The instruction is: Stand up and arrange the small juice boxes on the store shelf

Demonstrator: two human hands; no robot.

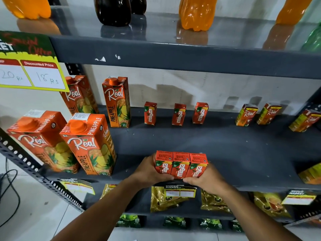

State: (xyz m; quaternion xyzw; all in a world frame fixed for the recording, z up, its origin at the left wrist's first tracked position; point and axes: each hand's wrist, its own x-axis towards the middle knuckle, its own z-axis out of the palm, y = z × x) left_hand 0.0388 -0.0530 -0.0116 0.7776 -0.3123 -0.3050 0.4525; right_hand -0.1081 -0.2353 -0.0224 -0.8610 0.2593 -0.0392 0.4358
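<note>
Three small red Maaza juice boxes (181,164) stand upright, pressed side by side at the front edge of the grey middle shelf (234,150). My left hand (147,171) clasps the left end of the row and my right hand (206,180) clasps the right end. Three more small Maaza boxes (178,114) stand spaced apart at the back of the same shelf. Further right, small Real juice boxes (246,114) stand at the back, one near the right edge (305,120) leaning.
Large Real pineapple cartons (86,143) fill the shelf's left side. Soda bottles (196,13) stand on the shelf above. A yellow price sign (33,73) hangs at upper left. Gold snack packets (165,199) lie on the shelf below. A yellow pack (311,174) sits at the right edge.
</note>
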